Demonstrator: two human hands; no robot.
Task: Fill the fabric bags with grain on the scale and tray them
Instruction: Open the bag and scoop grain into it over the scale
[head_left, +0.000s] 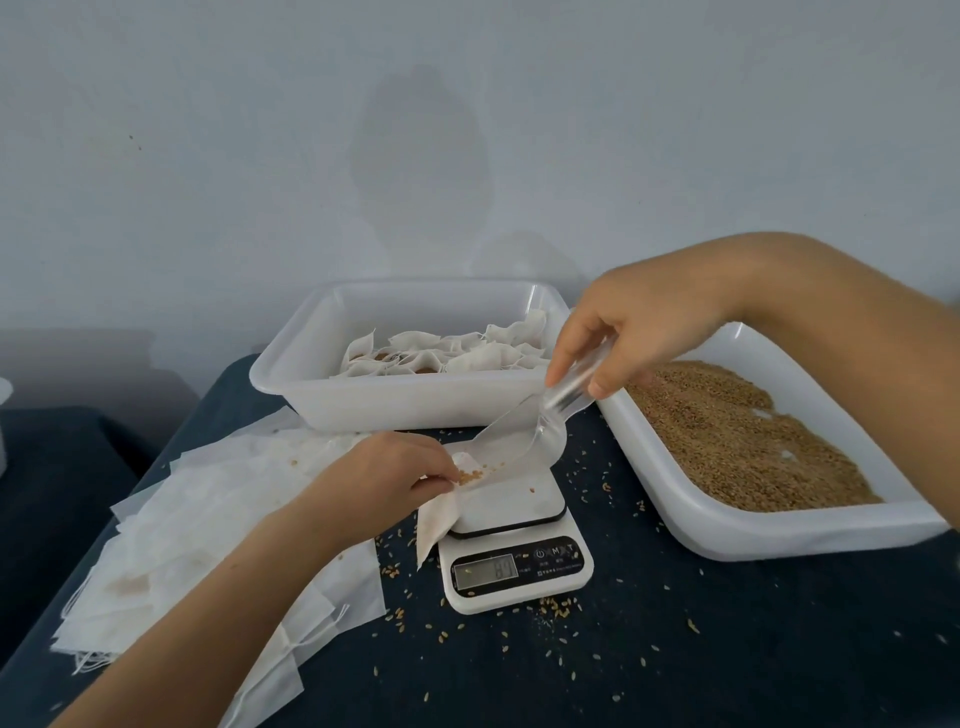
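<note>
White fabric bag (441, 512) pinched by left fingers (434, 475) over scale (511, 551), right fingers (597, 364) gripping clear scoop (524, 436)

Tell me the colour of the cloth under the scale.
Dark navy blue cloth, strewn with loose grain, seen in the head view around the white scale.

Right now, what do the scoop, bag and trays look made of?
Scoop: clear glossy plastic; the scale shows through it.
Bag: thin white matte fabric, probably non-woven; limp and creased.
Trays: white opaque plastic, smooth with a slight sheen and rounded moulded rims.
</note>
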